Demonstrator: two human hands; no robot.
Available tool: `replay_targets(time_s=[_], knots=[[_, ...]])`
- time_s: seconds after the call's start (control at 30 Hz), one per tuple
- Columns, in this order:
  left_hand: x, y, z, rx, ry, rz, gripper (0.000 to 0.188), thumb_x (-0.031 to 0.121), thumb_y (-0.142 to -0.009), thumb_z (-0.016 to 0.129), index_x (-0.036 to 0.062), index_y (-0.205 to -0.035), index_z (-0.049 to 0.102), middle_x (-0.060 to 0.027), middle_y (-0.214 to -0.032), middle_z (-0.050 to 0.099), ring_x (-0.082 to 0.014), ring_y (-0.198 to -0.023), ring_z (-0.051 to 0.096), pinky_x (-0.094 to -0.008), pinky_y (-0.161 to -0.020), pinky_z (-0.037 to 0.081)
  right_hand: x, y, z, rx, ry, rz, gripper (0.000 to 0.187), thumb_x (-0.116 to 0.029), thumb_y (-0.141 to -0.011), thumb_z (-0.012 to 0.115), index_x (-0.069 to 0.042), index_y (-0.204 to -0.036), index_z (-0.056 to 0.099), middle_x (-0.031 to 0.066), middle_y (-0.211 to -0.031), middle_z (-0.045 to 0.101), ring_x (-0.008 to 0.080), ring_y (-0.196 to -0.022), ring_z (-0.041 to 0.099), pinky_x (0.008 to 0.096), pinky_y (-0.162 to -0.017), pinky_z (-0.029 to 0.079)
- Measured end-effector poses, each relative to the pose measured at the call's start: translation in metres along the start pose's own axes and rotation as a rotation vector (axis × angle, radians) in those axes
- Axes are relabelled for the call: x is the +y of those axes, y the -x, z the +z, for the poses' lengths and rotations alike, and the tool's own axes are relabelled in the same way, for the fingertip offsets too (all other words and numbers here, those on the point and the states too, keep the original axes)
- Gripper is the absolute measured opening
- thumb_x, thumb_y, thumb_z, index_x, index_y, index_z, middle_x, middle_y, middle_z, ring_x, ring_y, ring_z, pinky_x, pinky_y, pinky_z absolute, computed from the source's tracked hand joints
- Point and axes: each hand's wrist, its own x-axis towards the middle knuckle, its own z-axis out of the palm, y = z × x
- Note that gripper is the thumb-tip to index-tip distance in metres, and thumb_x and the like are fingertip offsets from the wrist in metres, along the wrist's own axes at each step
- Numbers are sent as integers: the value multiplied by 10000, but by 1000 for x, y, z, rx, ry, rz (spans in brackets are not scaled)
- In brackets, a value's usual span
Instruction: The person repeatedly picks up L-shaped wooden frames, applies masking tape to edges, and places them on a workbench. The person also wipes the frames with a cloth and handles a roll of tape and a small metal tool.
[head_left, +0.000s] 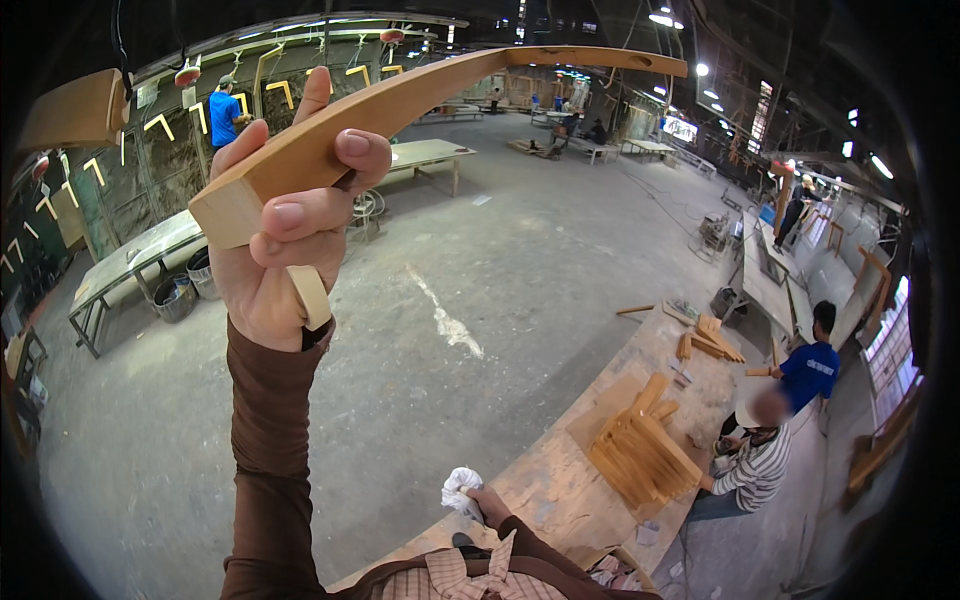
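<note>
My left hand (262, 270) is raised high, its fingers wrapped round a long curved wooden piece (430, 100), brown on its faces and pale at the cut end near my palm. The piece reaches up and to the right, with an oval slot near its far end. A pale ring-shaped band (312, 298) circles my wrist by the brown sleeve. Low down by the workbench edge, my right hand (490, 506) is closed on a bunched white cloth (462, 490).
On the workbench (540, 475) at my right lies a stack of wooden pieces (645, 450), with more pieces (715, 342) farther along. A person in a striped shirt (755, 470) sits beside it. Another in blue (808, 375) is behind. A low table (140, 262) stands left.
</note>
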Motion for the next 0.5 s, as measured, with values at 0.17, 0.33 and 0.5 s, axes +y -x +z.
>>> replay_targets(time_s=[0.17,0.33,0.5], knots=[[-3,0,-8,14,-24,20,493,262,-954,348,67,-1405,308,-224,-1147,322,-323,-775,632,-314,-565,601,-8,0,-5,-13,-5,26,297,-113,-860,543,-16,-1140,564,59,-977,641,157,-819,632,288,-711,513],[-6,1,-14,58,-56,43,498,267,-956,338,98,-1423,295,-243,-1140,344,-328,-722,639,-309,-507,581,-29,-15,-29,89,12,-14,299,-125,-862,543,-13,-1138,561,73,-948,634,176,-761,626,304,-654,525],[-4,7,-20,103,-143,86,534,270,-963,356,108,-1451,213,-266,-1026,426,-302,-617,638,-254,-419,550,-155,-32,-106,365,156,-471,453,-36,-820,546,-56,-1264,457,74,-1148,560,184,-1024,563,333,-864,491]])
